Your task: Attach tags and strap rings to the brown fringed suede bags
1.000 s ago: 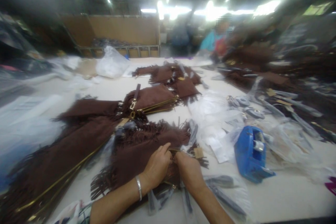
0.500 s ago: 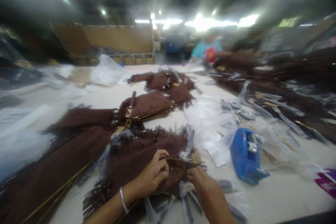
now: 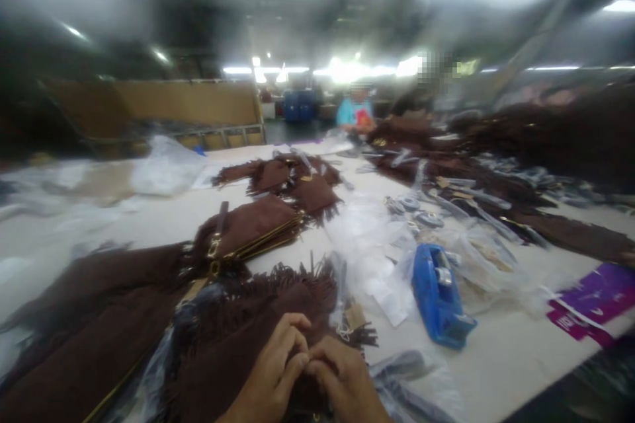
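My left hand [image 3: 270, 373] and my right hand [image 3: 342, 380] meet at the bottom middle, fingers curled and pinched together on top of a brown fringed suede bag [image 3: 248, 320]. The fingertips touch each other over the bag's near edge; what they pinch is too small and blurred to name. A tan paper tag [image 3: 353, 315] hangs at the bag's right side, just beyond my right hand.
More brown fringed bags [image 3: 253, 225] lie left and further back on the white table [image 3: 501, 357]. A blue tape dispenser [image 3: 439, 294] sits right of my hands amid clear plastic bags [image 3: 367, 244]. Purple cards [image 3: 590, 297] lie far right. A person in a teal top [image 3: 354, 111] works at the far end.
The camera tilted up, so my hands sit lower in view. The two hands, apart along the bag's opening before, have come together with fingertips touching.
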{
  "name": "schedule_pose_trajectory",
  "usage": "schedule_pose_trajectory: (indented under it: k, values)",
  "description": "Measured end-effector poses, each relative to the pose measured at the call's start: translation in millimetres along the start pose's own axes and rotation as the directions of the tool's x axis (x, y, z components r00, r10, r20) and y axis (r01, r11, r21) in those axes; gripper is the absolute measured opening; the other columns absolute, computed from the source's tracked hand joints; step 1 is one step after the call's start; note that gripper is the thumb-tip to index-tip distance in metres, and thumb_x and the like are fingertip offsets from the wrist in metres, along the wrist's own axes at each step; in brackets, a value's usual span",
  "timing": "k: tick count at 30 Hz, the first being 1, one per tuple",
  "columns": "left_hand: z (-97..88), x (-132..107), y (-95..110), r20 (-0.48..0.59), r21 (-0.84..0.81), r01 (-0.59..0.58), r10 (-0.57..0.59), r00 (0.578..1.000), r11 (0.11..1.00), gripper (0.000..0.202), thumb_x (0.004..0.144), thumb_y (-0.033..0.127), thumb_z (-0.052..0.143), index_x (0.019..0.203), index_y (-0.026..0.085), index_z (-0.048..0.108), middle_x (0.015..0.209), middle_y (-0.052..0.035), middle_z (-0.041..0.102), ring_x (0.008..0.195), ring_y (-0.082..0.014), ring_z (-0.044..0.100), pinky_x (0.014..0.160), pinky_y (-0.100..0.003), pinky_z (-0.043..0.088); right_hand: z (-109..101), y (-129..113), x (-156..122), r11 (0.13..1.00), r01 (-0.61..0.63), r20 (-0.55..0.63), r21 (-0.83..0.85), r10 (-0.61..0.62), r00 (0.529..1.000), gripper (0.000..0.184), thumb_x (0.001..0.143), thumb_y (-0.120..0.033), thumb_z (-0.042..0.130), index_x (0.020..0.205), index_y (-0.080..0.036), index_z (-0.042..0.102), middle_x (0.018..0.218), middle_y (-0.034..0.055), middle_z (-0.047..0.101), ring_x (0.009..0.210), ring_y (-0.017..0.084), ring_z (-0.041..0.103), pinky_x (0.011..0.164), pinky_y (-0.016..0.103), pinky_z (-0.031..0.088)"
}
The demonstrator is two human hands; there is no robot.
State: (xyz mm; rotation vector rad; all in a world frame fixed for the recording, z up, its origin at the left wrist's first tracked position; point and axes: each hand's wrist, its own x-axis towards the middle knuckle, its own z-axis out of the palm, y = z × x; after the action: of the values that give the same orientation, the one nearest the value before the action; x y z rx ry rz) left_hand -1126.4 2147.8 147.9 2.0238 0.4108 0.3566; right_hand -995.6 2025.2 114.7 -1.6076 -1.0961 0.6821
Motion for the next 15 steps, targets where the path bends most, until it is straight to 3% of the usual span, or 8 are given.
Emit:
schedule_pose_trajectory:
  k: [5, 10, 13, 15]
  values:
    - [9.1, 31, 0, 0.106, -0.007, -0.028, 0.028, 0.994, 1.0, 0.014, 0.096, 0.028, 0.044, 0.085, 0.021, 0.05, 0.109, -0.005, 0.055, 0.102, -0.0187, 0.054, 0.091, -0.03, 0.042, -12, 21, 4, 0.9, -0.21, 0.01, 0.383, 0.223, 0.975, 0.017, 0.078, -0.032, 0.06, 0.076, -0.016, 0.064, 0.06, -0.0032, 0.055, 0.052, 0.01, 0.05, 0.052, 0.02, 0.037]
    - [17.1, 67, 7, 0.222, 0.046, 0.078, -0.087, 0.971, 0.996, 0.009, 0.088, 0.019, 0.048, 0.08, 0.02, 0.049, 0.09, -0.0016, 0.057, 0.085, -0.0163, 0.053, 0.077, -0.027, 0.043, -8, 65, 10, 0.807, -0.242, 0.134, 0.539, 0.202, 0.97, 0.04, 0.076, -0.056, 0.064, 0.077, -0.017, 0.056, 0.056, -0.0054, 0.05, 0.045, 0.007, 0.042, 0.048, 0.02, 0.032]
    - [19.9, 74, 5, 0.293, 0.152, 0.164, -0.203, 0.934, 0.975, 0.006, 0.086, 0.02, 0.05, 0.08, 0.02, 0.052, 0.085, -0.0012, 0.058, 0.081, -0.0163, 0.053, 0.072, -0.027, 0.042, -4, 86, 14, 0.76, -0.26, 0.18, 0.596, 0.19, 0.965, 0.055, 0.071, -0.071, 0.066, 0.077, -0.017, 0.054, 0.059, -0.0043, 0.051, 0.049, 0.007, 0.043, 0.049, 0.019, 0.032]
    - [23.9, 75, -1, 0.324, 0.15, 0.153, -0.195, 0.926, 0.977, 0.008, 0.086, 0.026, 0.051, 0.081, 0.02, 0.053, 0.086, -0.002, 0.06, 0.081, -0.0172, 0.053, 0.073, -0.027, 0.043, -6, 89, 12, 0.741, -0.257, 0.178, 0.62, 0.186, 0.966, 0.057, 0.069, -0.072, 0.068, 0.075, -0.017, 0.054, 0.062, -0.0027, 0.054, 0.053, 0.008, 0.048, 0.051, 0.019, 0.034]
